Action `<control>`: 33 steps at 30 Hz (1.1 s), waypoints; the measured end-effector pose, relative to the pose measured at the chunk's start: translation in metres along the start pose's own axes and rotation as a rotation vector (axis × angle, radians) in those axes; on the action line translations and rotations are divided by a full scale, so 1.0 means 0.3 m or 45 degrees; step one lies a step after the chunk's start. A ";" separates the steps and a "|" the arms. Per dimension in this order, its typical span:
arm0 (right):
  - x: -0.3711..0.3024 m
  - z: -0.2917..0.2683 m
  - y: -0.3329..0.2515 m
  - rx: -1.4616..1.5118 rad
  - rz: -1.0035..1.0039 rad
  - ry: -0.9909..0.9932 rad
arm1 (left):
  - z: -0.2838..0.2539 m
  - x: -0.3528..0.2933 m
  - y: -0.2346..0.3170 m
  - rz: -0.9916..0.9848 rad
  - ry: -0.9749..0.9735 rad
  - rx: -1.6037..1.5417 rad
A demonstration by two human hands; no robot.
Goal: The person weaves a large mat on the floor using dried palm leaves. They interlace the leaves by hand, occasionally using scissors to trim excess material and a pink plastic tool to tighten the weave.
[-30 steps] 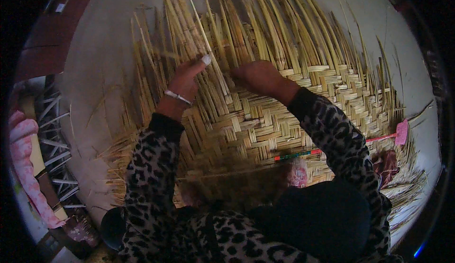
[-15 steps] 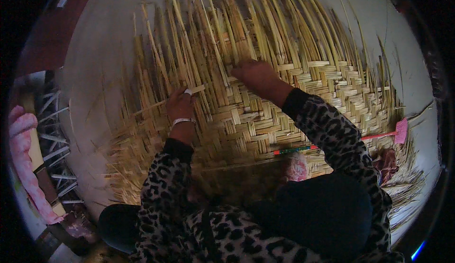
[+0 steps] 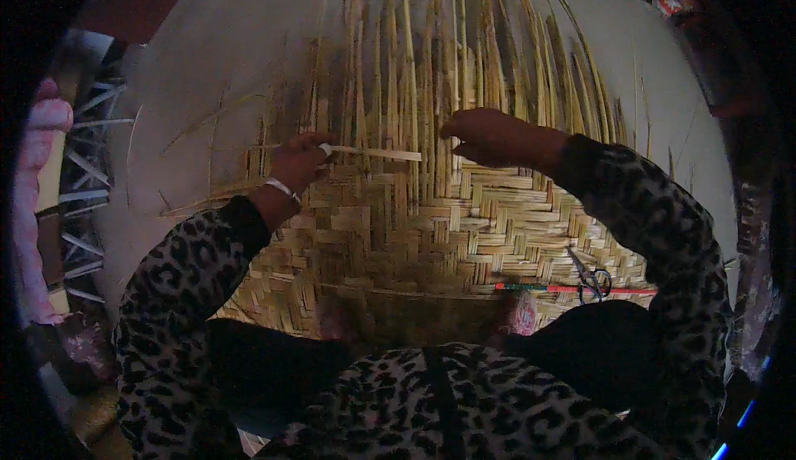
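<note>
A partly woven mat (image 3: 365, 244) of flat yellow-brown cane strips lies spread on the floor, its loose upright strips (image 3: 406, 70) pointing away from me. At the left of the weave, my left hand (image 3: 300, 163) is closed on a pale flat strip (image 3: 390, 154), which runs crosswise to the right over the uprights. My right hand (image 3: 506, 138) is over the mat's far part, right of the strip's end. Its fingers are curled together beside the uprights, and what they hold, if anything, cannot be made out.
Scissors (image 3: 590, 278) lie on the near right of the mat by a thin red stick (image 3: 564, 288). My knees flank the mat's near edge. A metal lattice frame (image 3: 87, 186) and a pink cloth roll (image 3: 37, 170) stand at the far left.
The view has shifted. My left hand's strip now reaches farther right across the uprights. My right hand has moved right relative to my left, and the scissors have come into sight.
</note>
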State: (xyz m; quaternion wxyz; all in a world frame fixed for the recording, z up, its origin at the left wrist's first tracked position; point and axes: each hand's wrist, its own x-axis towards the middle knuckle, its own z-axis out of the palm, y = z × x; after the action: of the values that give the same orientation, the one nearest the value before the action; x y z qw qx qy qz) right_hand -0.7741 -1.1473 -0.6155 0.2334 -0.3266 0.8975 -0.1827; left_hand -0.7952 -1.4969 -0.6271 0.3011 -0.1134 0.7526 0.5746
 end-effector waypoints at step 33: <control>0.204 0.363 -0.138 1.011 0.606 0.766 | 0.046 0.388 -0.041 0.292 -0.679 0.995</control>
State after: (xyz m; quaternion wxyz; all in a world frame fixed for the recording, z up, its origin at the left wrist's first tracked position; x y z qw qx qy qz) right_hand -0.7364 -1.2373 -0.7039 0.1067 0.0650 0.8358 -0.5346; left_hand -0.8768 -1.4675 -0.7070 0.4382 0.2430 0.8163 0.2873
